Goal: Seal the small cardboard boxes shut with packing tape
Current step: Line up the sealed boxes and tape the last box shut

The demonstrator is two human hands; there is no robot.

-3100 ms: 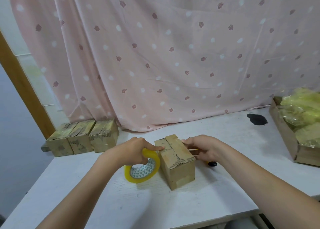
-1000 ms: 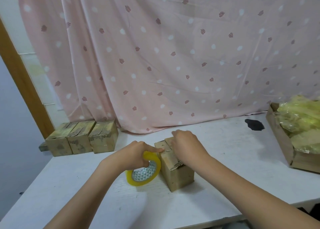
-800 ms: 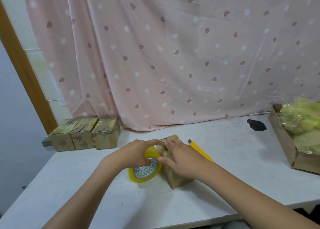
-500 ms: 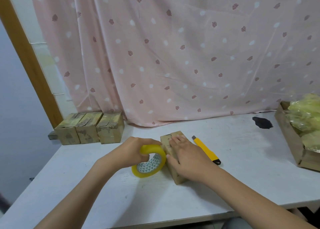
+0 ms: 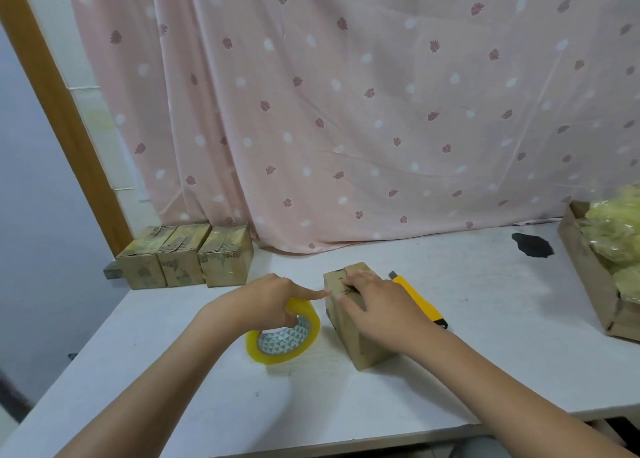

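A small cardboard box (image 5: 349,339) stands on the white table (image 5: 485,336) in front of me. My right hand (image 5: 377,308) lies flat on its top, fingers spread and pressing down. Just left of the box, my left hand (image 5: 266,301) grips a roll of yellowish packing tape (image 5: 282,341) standing on edge, with the forefinger stretched out to touch the box's upper left edge. Part of the box's top is hidden under my right hand.
A yellow utility knife (image 5: 417,298) lies right of the box. Three small cardboard boxes (image 5: 183,255) stand in a row at the back left. A larger carton (image 5: 588,284) with yellowish plastic bags sits at the right edge. A pink curtain (image 5: 346,111) hangs behind.
My right hand let go of the utility knife, which now lies on the table, and moved onto the box top. My left hand keeps holding the tape roll beside the box.
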